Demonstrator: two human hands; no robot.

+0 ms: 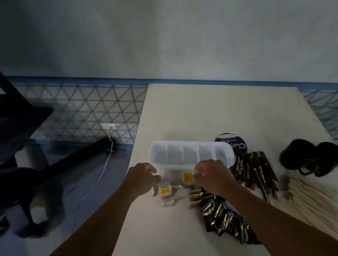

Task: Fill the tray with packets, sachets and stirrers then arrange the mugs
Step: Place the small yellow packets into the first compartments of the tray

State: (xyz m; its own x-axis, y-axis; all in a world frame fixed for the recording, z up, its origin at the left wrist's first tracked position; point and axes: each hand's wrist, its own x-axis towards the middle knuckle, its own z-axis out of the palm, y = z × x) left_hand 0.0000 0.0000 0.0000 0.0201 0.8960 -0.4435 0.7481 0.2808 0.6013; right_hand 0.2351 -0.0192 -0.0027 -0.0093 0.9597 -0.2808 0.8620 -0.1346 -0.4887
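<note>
A white plastic tray (190, 154) with several compartments is tilted up off the table. My left hand (143, 178) grips its near left edge and my right hand (210, 174) grips its near right edge. Under the tray lie small packets with yellow labels (164, 191). Dark stick sachets (253, 171) are fanned out to the right of the tray. Shiny black packets (224, 216) are heaped below my right forearm. Pale wooden stirrers (313, 197) lie spread at the right. Two black mugs (312, 156) rest on the table at the far right.
A round dark lid or tin (234, 143) sits behind the tray. The pale table (214, 106) stands against a blue-trimmed wall. A dark office chair (6, 129) and a white cable (107, 164) are on the floor at left.
</note>
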